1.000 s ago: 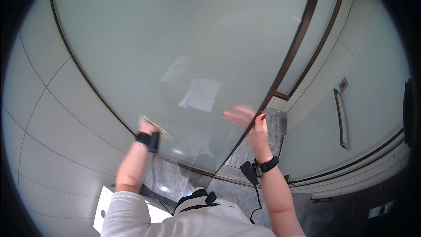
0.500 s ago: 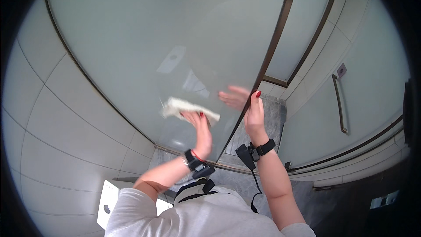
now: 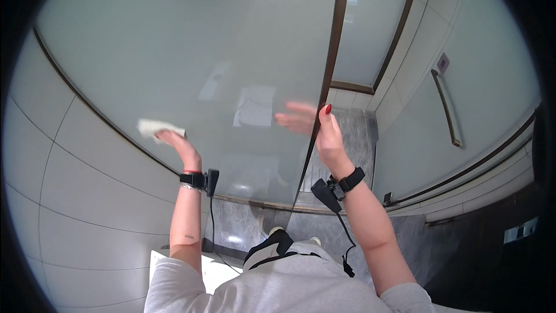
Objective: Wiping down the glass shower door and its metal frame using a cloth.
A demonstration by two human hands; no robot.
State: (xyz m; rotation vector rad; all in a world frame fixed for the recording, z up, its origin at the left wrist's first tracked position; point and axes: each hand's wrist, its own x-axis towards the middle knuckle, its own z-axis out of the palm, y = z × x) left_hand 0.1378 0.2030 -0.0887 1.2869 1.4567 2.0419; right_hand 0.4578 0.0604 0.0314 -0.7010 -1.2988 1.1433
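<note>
A frosted glass panel (image 3: pixel 191 29) with a dark brown frame stands in front of me. My left hand (image 3: pixel 182 145) presses a folded white cloth (image 3: pixel 152 127) against the glass near the panel's left frame. The fingertips are partly behind the cloth. My right hand (image 3: pixel 330 139) is round the panel's right edge strip (image 3: pixel 328 75), with the thumb on the near side. Its fingers show blurred through the glass, on the far side. Both wrists carry black straps with small dark devices and cables.
A second glass door (image 3: pixel 486 93) with a long bar handle (image 3: pixel 446 107) is at the right. Pale wall tiles (image 3: pixel 104 179) run along the left. Grey stone tiles (image 3: pixel 347 156) cover the floor beyond the edge. A white object (image 3: pixel 220 275) lies behind my left arm.
My left hand has slid the cloth leftward across the glass, toward the left frame, and that arm has straightened. My right hand stays on the panel's edge. The view has shifted slightly.
</note>
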